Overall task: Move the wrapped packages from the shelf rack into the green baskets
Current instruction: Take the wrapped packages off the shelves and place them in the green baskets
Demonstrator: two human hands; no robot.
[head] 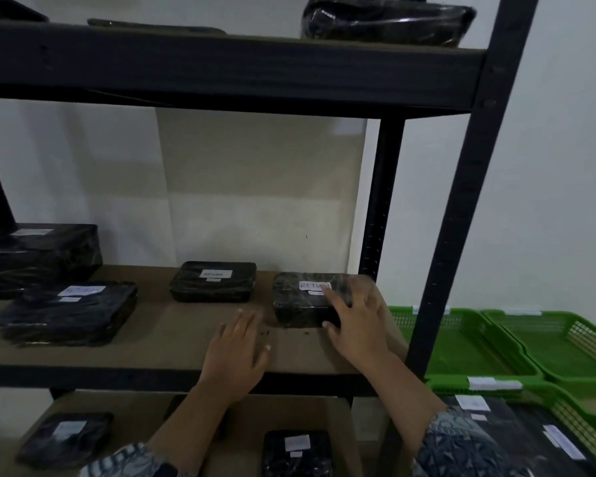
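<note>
Head view looks onto the middle shelf (172,339) of a dark shelf rack (456,235), and the step in hand reads as picking up one more package.

At the shelf's left end a large package (38,256) sits toward the back edge. A flat package (66,313) lies in front of it, nearer the front edge, and no hand touches either. Near the back edge, about midway along, lies the middle package (214,282), labelled RETURN.

The left hand (238,352) hovers over the front edge with its fingers spread and straight. It holds nothing and is apart from the target, just to that package's left.

The target is the right package (310,299), which lies flat on the board at the shelf's right end. It is a squat block wrapped in glossy, wrinkled black film, with a white handwritten RETURN label on top.

The right hand (355,321) is laid over the package's right end. Its fingers run fairly straight across the top and the thumb touches the front face. They are not yet curled round it, and the package is not lifted.

The next move likely calls for closing that grip, perhaps with the left hand steadying the other end. The package then has to be lifted off the board and carried rightward past the rack's front post. The film looks slick, so a firm hold seems wise.

Right of the rack stand the green baskets (461,346). The near basket (578,425) already holds dark labelled packages. The tags on the basket rims are too small to read, so I cannot tell which basket suits this one.
</note>
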